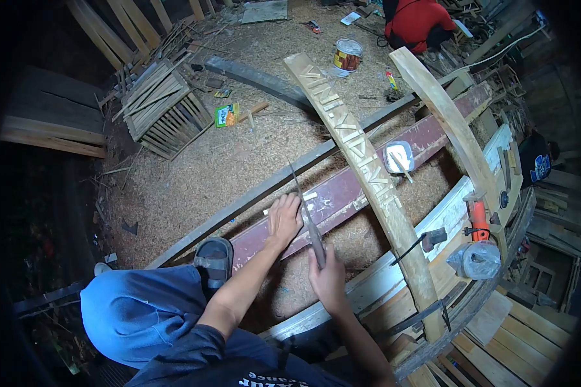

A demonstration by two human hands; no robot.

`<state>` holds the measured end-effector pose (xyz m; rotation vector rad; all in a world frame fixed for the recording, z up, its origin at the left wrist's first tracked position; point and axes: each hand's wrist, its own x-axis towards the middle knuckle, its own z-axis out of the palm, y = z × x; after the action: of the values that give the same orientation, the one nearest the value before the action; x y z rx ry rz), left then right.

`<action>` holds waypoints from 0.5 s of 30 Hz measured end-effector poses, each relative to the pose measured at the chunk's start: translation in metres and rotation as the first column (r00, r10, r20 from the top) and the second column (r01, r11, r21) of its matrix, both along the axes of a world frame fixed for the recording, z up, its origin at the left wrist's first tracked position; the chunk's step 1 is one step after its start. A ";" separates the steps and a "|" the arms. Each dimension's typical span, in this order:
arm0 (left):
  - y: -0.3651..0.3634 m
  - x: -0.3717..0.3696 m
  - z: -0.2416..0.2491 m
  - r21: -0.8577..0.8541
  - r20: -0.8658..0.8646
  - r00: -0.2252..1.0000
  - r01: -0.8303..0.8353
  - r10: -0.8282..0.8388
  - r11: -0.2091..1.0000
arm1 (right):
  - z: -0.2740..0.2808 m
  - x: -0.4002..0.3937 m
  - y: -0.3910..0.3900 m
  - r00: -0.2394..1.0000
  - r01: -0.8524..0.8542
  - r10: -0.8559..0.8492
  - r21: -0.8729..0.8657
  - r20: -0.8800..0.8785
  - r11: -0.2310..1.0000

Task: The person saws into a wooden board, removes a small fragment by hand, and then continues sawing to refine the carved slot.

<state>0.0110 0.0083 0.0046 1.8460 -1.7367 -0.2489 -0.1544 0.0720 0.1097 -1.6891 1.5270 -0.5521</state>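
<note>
My left hand rests flat, fingers spread, on a dark red wooden beam that runs diagonally across the frame. My right hand grips the handle of a long thin blade, which points up and away past the left hand. Beside the hands lies a long pale plank with carved letters along its face. My knee in blue trousers and a sandalled foot press against the beam.
A second curved plank lies to the right, near a small white dish and an orange-handled tool. A tin can, a slatted crate and a person in red occupy the sawdust floor beyond.
</note>
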 end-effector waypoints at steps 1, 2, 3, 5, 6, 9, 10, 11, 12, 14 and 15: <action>0.001 -0.002 0.000 0.004 -0.009 1.000 0.002 -0.002 1.000 | -0.007 0.001 0.002 0.999 0.015 -0.013 0.053 -0.031 0.998; 0.000 -0.001 -0.002 0.023 -0.044 0.999 -0.028 0.029 0.999 | -0.001 0.013 -0.006 0.998 0.037 -0.031 0.100 -0.058 0.994; -0.002 -0.001 -0.001 0.039 -0.076 0.995 -0.063 0.066 0.997 | -0.004 0.021 -0.014 0.997 0.025 -0.018 0.078 -0.081 0.997; -0.003 -0.001 -0.001 0.035 -0.069 0.995 -0.071 0.073 0.997 | -0.012 0.020 -0.008 0.998 0.041 -0.038 0.056 -0.052 0.998; -0.003 0.000 0.001 0.035 -0.063 0.994 -0.085 0.087 0.996 | -0.009 0.019 -0.003 0.998 0.053 -0.052 0.039 -0.024 0.998; -0.003 0.001 0.003 0.029 -0.042 0.998 -0.052 0.053 0.998 | -0.001 0.009 0.004 0.998 0.020 -0.015 0.077 -0.060 0.997; -0.002 0.000 0.002 0.033 -0.044 0.998 -0.048 0.050 0.998 | 0.001 0.010 0.001 0.996 0.004 0.005 0.100 -0.086 0.995; -0.004 0.000 0.001 0.020 -0.050 0.997 -0.056 0.057 0.998 | 0.001 0.018 -0.006 0.995 0.021 -0.012 0.087 -0.100 0.996; -0.003 0.000 -0.001 0.013 -0.055 0.996 -0.065 0.066 0.998 | 0.003 0.019 -0.007 0.995 0.020 -0.011 0.090 -0.100 0.996; -0.002 0.000 -0.004 0.041 -0.039 0.996 -0.078 0.080 0.996 | 0.009 0.024 -0.012 0.989 -0.008 0.019 0.071 -0.148 0.997; -0.002 0.000 -0.004 0.011 -0.048 0.996 -0.074 0.074 0.997 | 0.009 0.020 -0.009 0.989 -0.014 0.024 0.071 -0.145 0.997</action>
<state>0.0108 0.0067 0.0002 1.8913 -1.6341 -0.2705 -0.1340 0.0629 0.1191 -1.7203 1.6124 -0.3675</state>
